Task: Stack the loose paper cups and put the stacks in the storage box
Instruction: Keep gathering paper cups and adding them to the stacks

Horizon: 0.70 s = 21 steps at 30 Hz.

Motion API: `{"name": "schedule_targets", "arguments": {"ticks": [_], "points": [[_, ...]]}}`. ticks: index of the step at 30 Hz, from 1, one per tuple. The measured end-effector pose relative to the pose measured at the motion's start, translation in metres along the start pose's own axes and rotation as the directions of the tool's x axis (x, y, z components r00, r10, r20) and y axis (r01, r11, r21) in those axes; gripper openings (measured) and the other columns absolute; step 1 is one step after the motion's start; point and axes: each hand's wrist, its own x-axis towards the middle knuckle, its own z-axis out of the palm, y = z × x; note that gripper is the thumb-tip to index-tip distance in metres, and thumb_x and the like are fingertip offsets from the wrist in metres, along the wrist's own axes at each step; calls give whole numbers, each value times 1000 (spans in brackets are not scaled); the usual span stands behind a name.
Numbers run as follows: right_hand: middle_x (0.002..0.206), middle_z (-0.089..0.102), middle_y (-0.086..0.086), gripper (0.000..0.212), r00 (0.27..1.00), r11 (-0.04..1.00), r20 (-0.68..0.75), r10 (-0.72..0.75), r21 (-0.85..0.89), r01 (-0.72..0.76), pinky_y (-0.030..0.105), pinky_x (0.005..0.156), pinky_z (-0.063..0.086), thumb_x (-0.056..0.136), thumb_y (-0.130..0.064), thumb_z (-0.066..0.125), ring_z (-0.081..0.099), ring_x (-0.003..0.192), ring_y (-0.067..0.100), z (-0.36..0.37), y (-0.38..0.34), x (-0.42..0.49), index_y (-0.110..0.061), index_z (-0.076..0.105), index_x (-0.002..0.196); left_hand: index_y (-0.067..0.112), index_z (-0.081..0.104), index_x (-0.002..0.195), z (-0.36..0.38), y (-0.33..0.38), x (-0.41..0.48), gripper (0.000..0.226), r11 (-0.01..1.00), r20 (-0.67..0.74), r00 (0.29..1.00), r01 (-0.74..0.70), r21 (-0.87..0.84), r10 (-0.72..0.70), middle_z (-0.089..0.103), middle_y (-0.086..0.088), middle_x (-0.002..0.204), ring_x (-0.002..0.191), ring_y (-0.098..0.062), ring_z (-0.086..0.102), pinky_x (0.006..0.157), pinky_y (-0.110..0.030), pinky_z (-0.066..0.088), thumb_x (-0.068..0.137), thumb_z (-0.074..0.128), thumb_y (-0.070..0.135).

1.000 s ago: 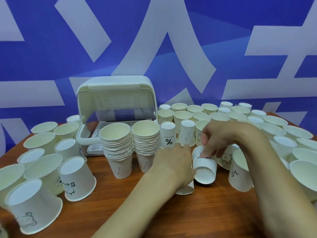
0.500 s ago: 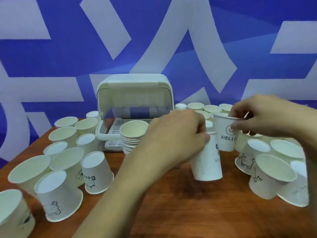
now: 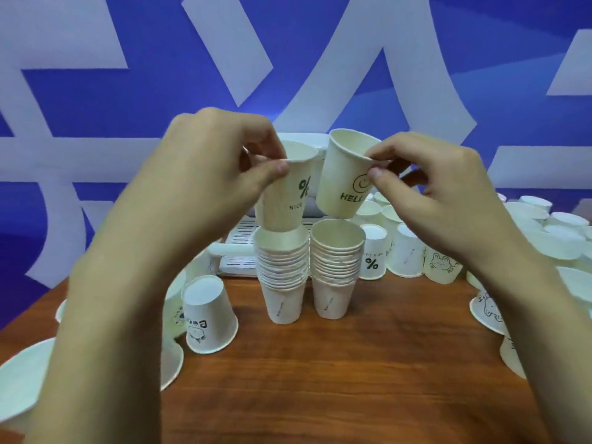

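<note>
- A second ago both cups were low, at the surface; now they are raised over the two stacks.
- Left hand: fingers pinch the % cup at its rim, base entering the left stack.
- Right hand: fingers pinch the HELLO cup, tilted, just above the right stack.
- Judgement: seating both comes next. The box stands behind, partly hidden, and many loose cups remain.

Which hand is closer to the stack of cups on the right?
Right. The right hand holds the HELLO cup just above that right stack; the left hand holds the percent-sign cup over the left stack beside it.
</note>
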Motion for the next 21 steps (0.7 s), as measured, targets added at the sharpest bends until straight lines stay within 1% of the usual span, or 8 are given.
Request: {"name": "schedule_targets", "arguments": {"ticks": [4, 8, 10, 12, 14, 15, 18, 21], "points": [[87, 69, -7, 12, 991, 1000, 136, 11, -11, -10, 22, 74, 48, 91, -11, 66, 61, 83, 11, 3, 2, -2, -20, 72, 97, 32, 70, 82, 5, -9, 4, 6, 999, 58, 998, 28, -38, -26, 64, 18, 76, 75, 4, 61, 66, -8, 39, 85, 69, 37], [83, 68, -18, 13, 954, 995, 288, 84, -76, -64, 13, 68, 46, 91, -18, 65, 59, 82, 1, 5, 5, -4, -29, 71, 94, 29, 73, 83, 13, -19, 9, 7, 999, 187, 982, 40, -15, -36, 66, 19, 76, 76, 8, 59, 69, -10, 41, 86, 70, 36], [81, 69, -17, 10, 914, 989, 389, 118, -124, -75, 17, 68, 47, 91, -26, 62, 60, 80, 1, 9, 6, -5, -32, 70, 92, 29, 74, 84, 15, -22, 10, 7, 999, 217, 975, 49, -9, -46, 68, 16, 77, 75, 7, 60, 70, -16, 46, 85, 71, 36], [82, 70, -20, 14, 883, 988, 449, 136, -124, -89, 25, 69, 51, 91, -38, 60, 62, 77, 2, 13, 6, -7, -32, 72, 93, 30, 76, 82, 17, -24, 10, 6, 998, 247, 968, 54, -7, -51, 67, 17, 69, 72, 2, 62, 68, -28, 55, 84, 72, 35], [82, 69, -24, 17, 869, 987, 473, 145, -132, -93, 26, 69, 52, 90, -45, 59, 63, 75, 0, 16, 8, -8, -35, 73, 93, 32, 76, 78, 19, -25, 8, 6, 998, 286, 956, 66, -22, -57, 63, 23, 58, 69, 1, 62, 68, -34, 57, 82, 73, 36], [81, 69, -22, 15, 868, 986, 477, 140, -151, -76, 27, 68, 51, 90, -44, 61, 63, 75, 0, 18, 10, -8, -37, 73, 93, 33, 76, 77, 21, -26, 8, 6, 997, 309, 949, 71, -14, -63, 62, 26, 56, 69, 2, 62, 69, -35, 57, 80, 74, 38], [76, 70, -18, 8, 844, 982, 518, 138, -180, -50, 29, 67, 52, 89, -38, 68, 62, 74, -1, 23, 16, -9, -39, 76, 89, 34, 77, 75, 29, -29, 7, 4, 995, 360, 928, 96, 14, -95, 65, 23, 59, 69, 1, 64, 72, -38, 58, 75, 78, 38], [76, 66, -23, 7, 840, 990, 529, 123, -125, -66, 32, 72, 54, 89, -33, 71, 62, 76, 3, 31, 19, -13, -35, 78, 90, 31, 79, 77, 37, -31, 6, 4, 992, 449, 884, 123, 37, -126, 70, 18, 67, 71, 0, 65, 75, -36, 58, 74, 80, 33]]}}
